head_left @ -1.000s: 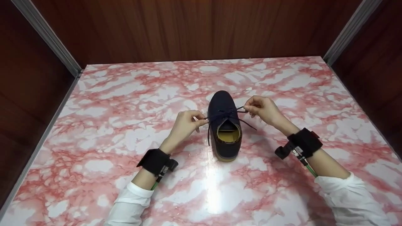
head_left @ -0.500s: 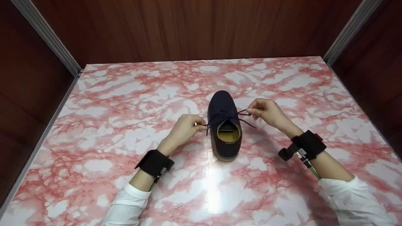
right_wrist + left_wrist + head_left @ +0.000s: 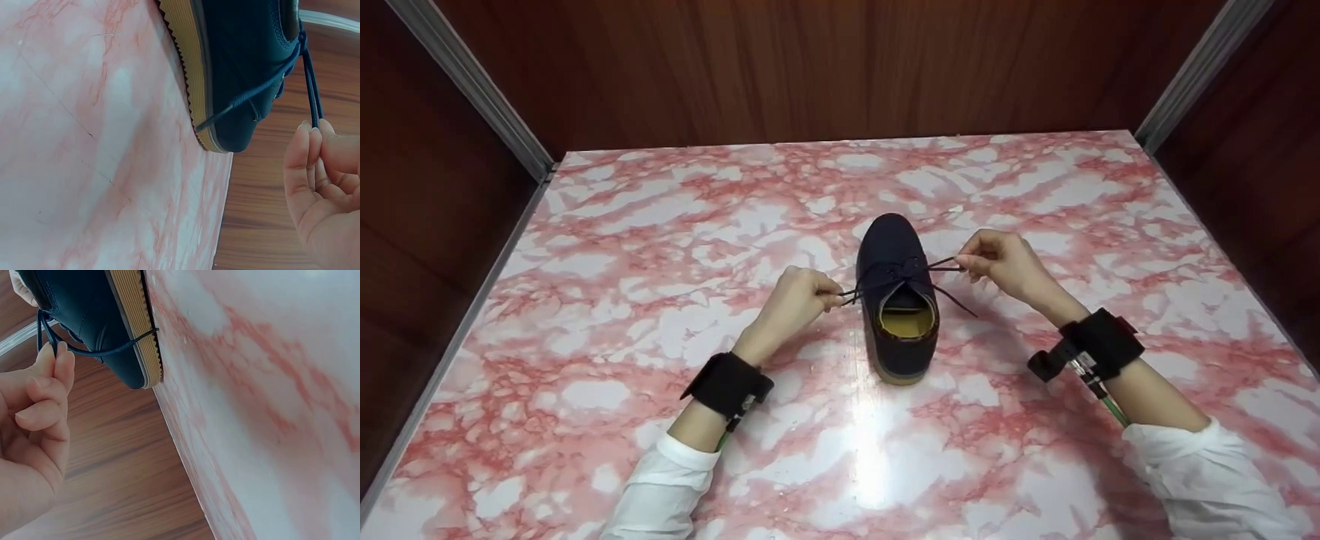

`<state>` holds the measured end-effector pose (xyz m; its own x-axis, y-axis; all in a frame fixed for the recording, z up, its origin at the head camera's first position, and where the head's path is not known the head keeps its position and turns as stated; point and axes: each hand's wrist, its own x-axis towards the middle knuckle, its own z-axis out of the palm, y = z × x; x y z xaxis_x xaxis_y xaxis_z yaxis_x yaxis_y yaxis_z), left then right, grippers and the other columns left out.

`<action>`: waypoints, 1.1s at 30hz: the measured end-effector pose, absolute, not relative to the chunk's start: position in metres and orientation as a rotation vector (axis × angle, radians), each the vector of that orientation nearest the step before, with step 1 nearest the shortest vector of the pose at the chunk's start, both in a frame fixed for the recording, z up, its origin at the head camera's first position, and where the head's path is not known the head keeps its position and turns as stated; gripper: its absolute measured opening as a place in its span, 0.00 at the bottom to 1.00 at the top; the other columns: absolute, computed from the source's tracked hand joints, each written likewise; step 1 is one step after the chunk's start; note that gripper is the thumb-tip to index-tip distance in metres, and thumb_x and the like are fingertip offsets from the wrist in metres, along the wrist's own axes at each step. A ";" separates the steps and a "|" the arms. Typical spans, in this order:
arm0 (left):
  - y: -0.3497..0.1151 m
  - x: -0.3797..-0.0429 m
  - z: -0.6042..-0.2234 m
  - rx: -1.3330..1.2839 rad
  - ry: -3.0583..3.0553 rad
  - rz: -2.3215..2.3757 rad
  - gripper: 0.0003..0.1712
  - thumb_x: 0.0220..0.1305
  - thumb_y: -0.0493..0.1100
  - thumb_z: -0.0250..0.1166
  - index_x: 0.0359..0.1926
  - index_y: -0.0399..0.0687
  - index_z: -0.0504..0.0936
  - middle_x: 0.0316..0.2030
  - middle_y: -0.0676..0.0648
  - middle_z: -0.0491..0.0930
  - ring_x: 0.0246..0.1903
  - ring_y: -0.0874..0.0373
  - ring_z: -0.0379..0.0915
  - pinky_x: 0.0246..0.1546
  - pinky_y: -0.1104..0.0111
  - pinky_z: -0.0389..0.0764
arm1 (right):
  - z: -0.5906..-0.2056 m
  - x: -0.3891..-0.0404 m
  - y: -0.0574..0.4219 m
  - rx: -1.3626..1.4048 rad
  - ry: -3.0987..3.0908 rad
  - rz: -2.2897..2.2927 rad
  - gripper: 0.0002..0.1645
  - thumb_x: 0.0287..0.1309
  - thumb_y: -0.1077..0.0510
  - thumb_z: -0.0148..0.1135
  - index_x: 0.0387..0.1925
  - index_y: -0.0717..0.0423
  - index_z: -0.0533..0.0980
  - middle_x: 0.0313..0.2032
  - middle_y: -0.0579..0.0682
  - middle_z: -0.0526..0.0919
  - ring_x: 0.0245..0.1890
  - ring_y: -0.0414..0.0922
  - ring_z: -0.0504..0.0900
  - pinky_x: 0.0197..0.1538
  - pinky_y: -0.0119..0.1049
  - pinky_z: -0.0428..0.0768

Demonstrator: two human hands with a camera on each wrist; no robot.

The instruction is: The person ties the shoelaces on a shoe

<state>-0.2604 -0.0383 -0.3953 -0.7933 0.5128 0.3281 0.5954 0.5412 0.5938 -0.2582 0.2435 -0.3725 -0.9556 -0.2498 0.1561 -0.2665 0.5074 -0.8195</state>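
Observation:
A dark navy lace-up shoe (image 3: 889, 240) with a tan ridged sole (image 3: 188, 62) stands upright, toe pointing away from me. On its left side my left hand (image 3: 795, 307) pinches a loop of the shoelace (image 3: 48, 332) between thumb and forefinger. To the right, my right hand (image 3: 1009, 266) pinches another lace loop (image 3: 312, 84) the same way. Both loops are drawn out sideways from the knot over the shoe's opening. A loose lace end (image 3: 958, 301) hangs down on the right; another loose end (image 3: 121, 349) crosses the shoe's left side.
The shoe stands on a red-and-white marbled tabletop (image 3: 660, 210). Dark wood panels (image 3: 810, 67) rise behind it and at both sides, with grey metal strips (image 3: 472, 82) at the corners. Black camera straps (image 3: 727, 384) circle both wrists.
My left hand has moved a little left and down, and its hold now pulls out a loop. My right hand has shifted slightly right, lengthening its loop. The shoe stays in place.

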 end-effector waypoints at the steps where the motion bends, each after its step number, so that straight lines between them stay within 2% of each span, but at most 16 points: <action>1: -0.039 -0.261 -0.395 -0.963 -2.654 -1.085 0.02 0.36 0.38 0.58 0.18 0.46 0.77 0.14 0.56 0.71 0.12 0.69 0.62 0.14 0.78 0.63 | -0.373 -0.258 0.244 0.463 -2.714 1.470 0.09 0.38 0.56 0.51 0.21 0.58 0.68 0.18 0.57 0.71 0.15 0.47 0.70 0.13 0.33 0.66; 7: -0.041 -0.259 -0.393 -0.980 -2.668 -1.093 0.03 0.36 0.38 0.59 0.18 0.45 0.77 0.14 0.56 0.71 0.11 0.70 0.62 0.14 0.79 0.63 | -0.372 -0.257 0.246 0.457 -2.702 1.384 0.08 0.37 0.55 0.51 0.19 0.57 0.68 0.16 0.52 0.72 0.14 0.45 0.70 0.12 0.33 0.66; 14: -0.043 -0.256 -0.390 -1.000 -2.690 -1.120 0.03 0.36 0.37 0.58 0.18 0.44 0.77 0.12 0.56 0.71 0.12 0.69 0.63 0.14 0.78 0.64 | -0.363 -0.251 0.244 0.473 -2.674 1.345 0.09 0.38 0.55 0.50 0.20 0.58 0.68 0.15 0.53 0.71 0.15 0.46 0.69 0.12 0.30 0.65; 19: -0.044 -0.255 -0.389 -1.008 -2.704 -1.107 0.03 0.37 0.37 0.58 0.18 0.44 0.77 0.11 0.54 0.71 0.11 0.69 0.63 0.14 0.78 0.64 | -0.365 -0.251 0.245 0.421 -2.647 1.353 0.08 0.37 0.56 0.52 0.19 0.59 0.68 0.15 0.52 0.71 0.14 0.47 0.69 0.11 0.34 0.64; 24: -0.045 -0.256 -0.388 -1.010 -2.722 -1.061 0.03 0.36 0.38 0.58 0.18 0.46 0.78 0.12 0.55 0.71 0.12 0.69 0.63 0.16 0.78 0.64 | -0.415 -0.286 0.276 0.373 -2.620 1.400 0.09 0.35 0.53 0.53 0.21 0.53 0.69 0.16 0.52 0.71 0.14 0.45 0.69 0.10 0.40 0.61; 29: -0.046 -0.255 -0.387 -1.026 -2.728 -1.002 0.03 0.36 0.38 0.57 0.18 0.48 0.78 0.15 0.57 0.71 0.15 0.68 0.62 0.18 0.77 0.62 | -0.465 -0.322 0.301 0.312 -2.588 1.281 0.08 0.34 0.49 0.53 0.21 0.47 0.69 0.15 0.48 0.71 0.14 0.42 0.68 0.12 0.34 0.63; 33: -0.047 -0.254 -0.385 -1.052 -2.725 -1.010 0.06 0.37 0.36 0.56 0.16 0.50 0.78 0.14 0.58 0.71 0.14 0.69 0.60 0.17 0.77 0.61 | -0.476 -0.330 0.305 0.264 -2.567 1.208 0.07 0.34 0.49 0.52 0.21 0.44 0.69 0.15 0.46 0.70 0.13 0.40 0.67 0.14 0.33 0.63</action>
